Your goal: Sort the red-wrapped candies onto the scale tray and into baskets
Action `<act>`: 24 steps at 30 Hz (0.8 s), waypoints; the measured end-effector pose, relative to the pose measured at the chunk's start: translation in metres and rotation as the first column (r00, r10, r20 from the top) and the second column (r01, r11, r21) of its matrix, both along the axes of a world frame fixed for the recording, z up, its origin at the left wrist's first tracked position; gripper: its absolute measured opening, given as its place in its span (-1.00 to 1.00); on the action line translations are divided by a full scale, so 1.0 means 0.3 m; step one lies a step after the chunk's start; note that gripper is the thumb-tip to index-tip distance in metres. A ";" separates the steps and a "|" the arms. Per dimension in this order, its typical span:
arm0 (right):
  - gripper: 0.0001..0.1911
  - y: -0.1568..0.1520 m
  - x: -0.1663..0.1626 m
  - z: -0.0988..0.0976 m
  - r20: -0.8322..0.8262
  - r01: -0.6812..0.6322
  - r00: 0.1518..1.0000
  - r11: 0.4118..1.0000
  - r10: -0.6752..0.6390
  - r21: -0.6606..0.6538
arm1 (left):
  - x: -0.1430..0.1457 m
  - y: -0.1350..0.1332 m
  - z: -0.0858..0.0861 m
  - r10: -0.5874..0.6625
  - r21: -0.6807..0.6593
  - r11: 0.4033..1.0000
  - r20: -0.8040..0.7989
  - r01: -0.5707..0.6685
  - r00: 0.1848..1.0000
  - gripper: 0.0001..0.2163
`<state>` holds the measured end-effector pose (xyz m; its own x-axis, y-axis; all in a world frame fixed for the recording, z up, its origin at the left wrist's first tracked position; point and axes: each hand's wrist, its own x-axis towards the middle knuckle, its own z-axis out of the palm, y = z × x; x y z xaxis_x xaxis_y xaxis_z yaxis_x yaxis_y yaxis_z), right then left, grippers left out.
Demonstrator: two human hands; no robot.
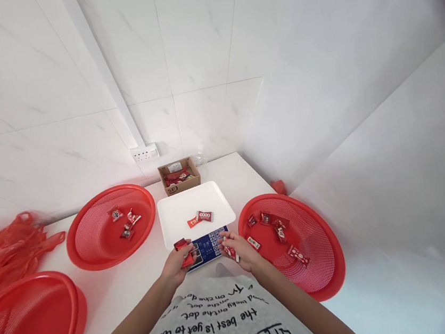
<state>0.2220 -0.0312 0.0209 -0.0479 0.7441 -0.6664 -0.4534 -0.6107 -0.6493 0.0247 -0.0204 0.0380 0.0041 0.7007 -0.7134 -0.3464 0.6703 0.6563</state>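
Observation:
My left hand (176, 263) is closed round a small red wrapped candy (182, 246), held over the left end of a scale's blue keypad (208, 245). My right hand (240, 250) pinches another red-and-white wrapped candy (229, 251) by the keypad's right end. The scale's white tray (180, 215) carries two candies, an orange-red one (193, 222) and a dark red one (204, 216).
A red mesh basket (319, 279) on the right holds several candies. Another red basket (95, 251) at the left holds three. A third red basket (32, 328) sits at lower left, red plastic bags (7, 250) beside it. A cardboard box (179, 176) stands by the wall under a socket (144, 153).

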 end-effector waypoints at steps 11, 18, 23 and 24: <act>-0.55 0.166 -0.006 0.033 0.054 0.006 0.998 0.978 -0.018 0.207 | -0.032 -0.079 -0.114 -0.483 0.087 0.856 -0.212 0.509 0.849 -0.82; -0.41 0.167 0.016 -0.028 0.442 -0.324 0.874 0.919 0.201 0.223 | 0.047 -0.056 -0.254 -0.669 0.109 0.665 -0.352 0.738 0.655 -0.76; -0.76 -0.001 0.007 -0.166 0.602 -0.539 0.685 0.842 0.410 0.040 | 0.019 -0.076 -0.318 -0.662 0.086 0.604 -0.501 0.793 0.558 -0.81; -0.74 -0.029 0.000 -0.194 0.633 -0.545 0.652 0.838 0.417 0.010 | 0.011 -0.081 -0.329 -0.662 0.077 0.589 -0.524 0.804 0.536 -0.83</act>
<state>0.2219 -0.0398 -0.0372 -0.0859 0.8379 -0.5391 0.3788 -0.4730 -0.7955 0.0281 -0.0447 -0.0608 0.3817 0.7402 -0.5535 0.5228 0.3210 0.7897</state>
